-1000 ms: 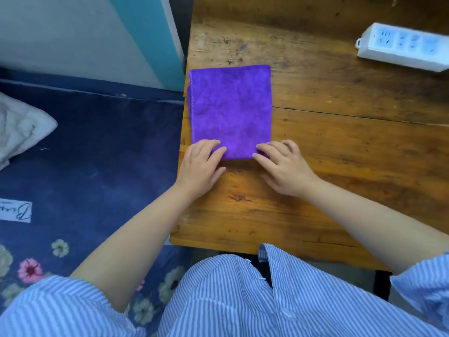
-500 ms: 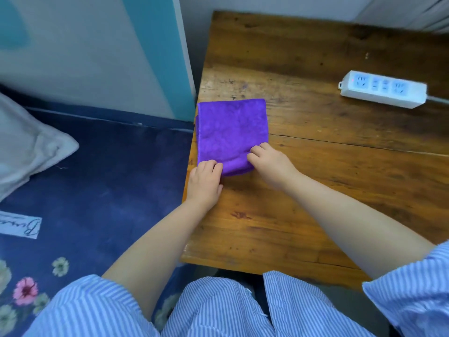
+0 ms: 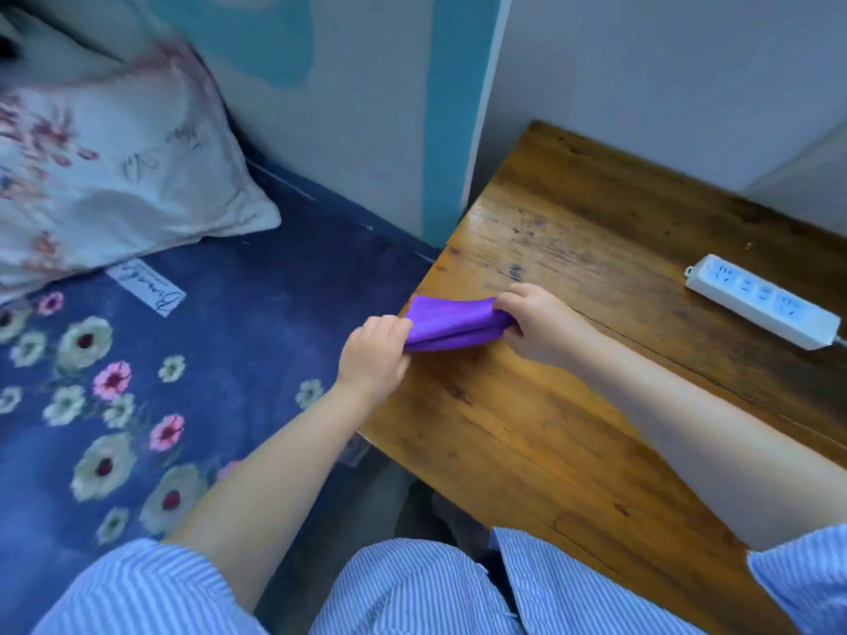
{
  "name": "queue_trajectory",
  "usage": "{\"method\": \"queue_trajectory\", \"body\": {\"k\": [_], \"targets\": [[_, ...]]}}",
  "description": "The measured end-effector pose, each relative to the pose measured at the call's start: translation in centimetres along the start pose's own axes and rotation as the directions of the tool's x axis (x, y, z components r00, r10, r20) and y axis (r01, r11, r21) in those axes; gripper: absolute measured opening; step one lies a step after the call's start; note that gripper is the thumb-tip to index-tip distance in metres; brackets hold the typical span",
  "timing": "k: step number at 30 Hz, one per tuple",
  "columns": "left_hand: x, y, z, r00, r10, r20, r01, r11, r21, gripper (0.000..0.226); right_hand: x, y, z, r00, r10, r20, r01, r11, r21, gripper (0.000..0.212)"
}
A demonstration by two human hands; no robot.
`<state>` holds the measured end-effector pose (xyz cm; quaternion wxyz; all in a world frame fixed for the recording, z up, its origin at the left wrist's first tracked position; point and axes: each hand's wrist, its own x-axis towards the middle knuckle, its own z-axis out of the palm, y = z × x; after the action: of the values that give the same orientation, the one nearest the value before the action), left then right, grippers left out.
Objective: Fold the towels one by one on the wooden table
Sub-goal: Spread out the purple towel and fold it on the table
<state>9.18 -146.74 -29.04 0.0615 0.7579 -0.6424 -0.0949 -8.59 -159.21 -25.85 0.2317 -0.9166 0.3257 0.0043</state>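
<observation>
A folded purple towel [image 3: 451,323] hangs just above the left edge of the wooden table [image 3: 573,405], stretched between both hands. My left hand [image 3: 376,355] pinches its left end, out past the table's edge. My right hand [image 3: 536,323] grips its right end over the table. The towel sags a little in the middle, and several folded layers show along its near side.
A white power strip [image 3: 763,300] lies at the table's right. Left of the table is a bed with a dark blue flowered sheet [image 3: 183,382] and a pale flowered pillow [image 3: 105,176]. A wall with a teal stripe [image 3: 453,121] stands behind the table's left corner.
The towel lay flat on the table with both hands at its near edge. Now both hands hold it by its ends, lifted off the wood. The view has swung left toward the bed.
</observation>
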Motion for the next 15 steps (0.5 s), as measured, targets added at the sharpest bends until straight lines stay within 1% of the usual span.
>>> {"method": "queue_trajectory", "body": {"k": [2, 3, 5, 7, 10, 12, 15], "targets": [[-2.1, -0.5, -0.8, 0.987, -0.159, 0.012, 0.159, 0.987, -0.029, 0.027, 0.0, -1.5, 0.0, 0.996, -0.083, 0.032, 0.084, 0.996, -0.028, 0.027], [-3.8, -1.0, -1.4, 0.974, -0.228, -0.011, 0.228, 0.973, -0.041, 0.029, 0.0, -2.7, 0.2, 0.989, -0.135, 0.051, 0.138, 0.989, -0.045, 0.030], [-7.4, -2.0, -2.7, 0.944, -0.327, -0.051, 0.323, 0.944, -0.065, 0.030, 0.2, -5.3, 0.7, 0.967, -0.238, 0.094, 0.245, 0.967, -0.074, 0.033], [-10.8, -3.4, -4.0, 0.924, -0.380, -0.043, 0.376, 0.923, -0.082, 0.032, 0.6, -8.1, 1.5, 0.943, -0.320, 0.089, 0.327, 0.940, -0.093, 0.028], [-16.3, -5.5, -6.3, 0.899, -0.437, -0.042, 0.432, 0.897, -0.092, 0.031, 1.0, -13.0, 2.7, 0.913, -0.399, 0.086, 0.405, 0.911, -0.075, 0.024], [-19.5, -6.9, -7.7, 0.884, -0.465, -0.053, 0.462, 0.885, -0.058, 0.033, 1.4, -16.2, 3.2, 0.887, -0.449, 0.107, 0.456, 0.888, -0.062, 0.026], [-24.6, -8.7, -9.9, 0.834, -0.545, -0.083, 0.548, 0.837, 0.007, 0.038, 1.8, -21.7, 3.7, 0.821, -0.553, 0.142, 0.566, 0.821, -0.075, 0.030]]}}
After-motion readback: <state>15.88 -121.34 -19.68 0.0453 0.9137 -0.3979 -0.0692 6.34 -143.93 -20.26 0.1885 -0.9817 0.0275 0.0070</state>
